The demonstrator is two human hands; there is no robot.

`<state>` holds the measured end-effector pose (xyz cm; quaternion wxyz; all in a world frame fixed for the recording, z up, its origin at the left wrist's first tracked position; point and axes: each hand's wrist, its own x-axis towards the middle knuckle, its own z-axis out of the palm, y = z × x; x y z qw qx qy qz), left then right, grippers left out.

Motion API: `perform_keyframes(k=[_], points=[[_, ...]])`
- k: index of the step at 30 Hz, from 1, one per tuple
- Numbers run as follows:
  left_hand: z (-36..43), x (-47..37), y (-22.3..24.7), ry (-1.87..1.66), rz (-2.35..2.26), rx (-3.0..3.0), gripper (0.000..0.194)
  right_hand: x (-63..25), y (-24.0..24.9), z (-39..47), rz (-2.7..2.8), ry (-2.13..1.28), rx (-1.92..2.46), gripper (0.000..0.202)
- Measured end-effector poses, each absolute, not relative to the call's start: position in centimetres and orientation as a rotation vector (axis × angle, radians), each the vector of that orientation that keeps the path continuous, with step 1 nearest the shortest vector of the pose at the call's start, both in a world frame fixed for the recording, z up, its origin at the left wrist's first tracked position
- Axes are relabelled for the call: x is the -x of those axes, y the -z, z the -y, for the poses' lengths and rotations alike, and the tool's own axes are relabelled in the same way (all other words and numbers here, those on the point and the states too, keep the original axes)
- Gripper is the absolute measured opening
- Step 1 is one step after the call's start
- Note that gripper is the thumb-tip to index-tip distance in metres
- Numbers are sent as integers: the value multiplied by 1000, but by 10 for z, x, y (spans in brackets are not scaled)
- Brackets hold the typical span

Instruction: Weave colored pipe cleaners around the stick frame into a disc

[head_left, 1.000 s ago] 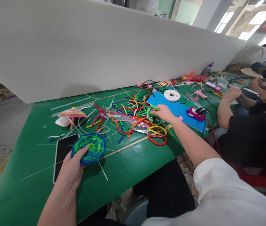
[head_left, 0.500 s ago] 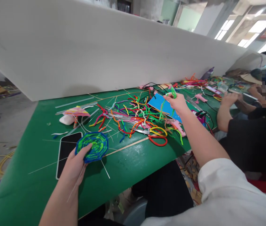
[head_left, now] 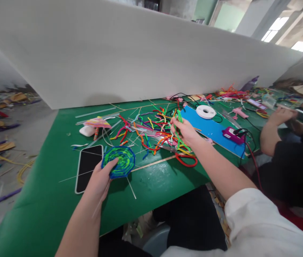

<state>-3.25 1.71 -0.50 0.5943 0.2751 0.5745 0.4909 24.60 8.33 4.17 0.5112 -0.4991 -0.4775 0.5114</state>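
Observation:
My left hand (head_left: 104,175) grips a round woven disc (head_left: 123,162) in blue and green, its thumb on top. Thin pale spokes stick out from the disc's edge over the green table. In my right hand (head_left: 185,131) is a green pipe cleaner (head_left: 178,139), pinched between closed fingers and hanging down. Below and left of that hand lies a heap of colourful pipe cleaners (head_left: 151,123). Red-handled scissors (head_left: 186,160) rest just under my right hand. A phone (head_left: 88,171) with a dark screen lies beside my left hand.
A small pink-topped umbrella-like craft (head_left: 98,123) stands behind the phone. On the right are a blue board (head_left: 213,132), a white tape roll (head_left: 205,111), a purple power strip (head_left: 233,135) with cables and a pink glue gun (head_left: 239,113). Another person's arm (head_left: 272,128) is at far right.
My right hand has moved left and lower with the green pipe cleaner, away from the blue board. The view has turned right. My left hand still holds the disc.

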Motion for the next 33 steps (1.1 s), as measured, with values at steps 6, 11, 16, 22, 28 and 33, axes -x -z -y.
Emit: perform_keyframes(k=[6, 11, 16, 22, 28, 33], points=[[-16, 39, 0, -1118, -1272, -698, 31, -182, -9, -80, 916, -1709, 936, 28], [-10, 47, -4, -852, -1206, -778, 33, -166, 3, -84, 851, -1964, 863, 24], [-4, 43, 0, -728, -1181, -785, 29, -153, 4, -74, 896, -2199, 827, 27], [-7, 41, 4, -688, -1230, -785, 29, -148, -2, -61, 944, -2184, 829, 32], [-6, 41, 5, -657, -1224, -802, 30, -154, 6, -63, 983, -2142, 709, 30], [-1, 42, 10, -647, -1245, -794, 28, -154, 9, -63, 967, -2101, 736, 26]])
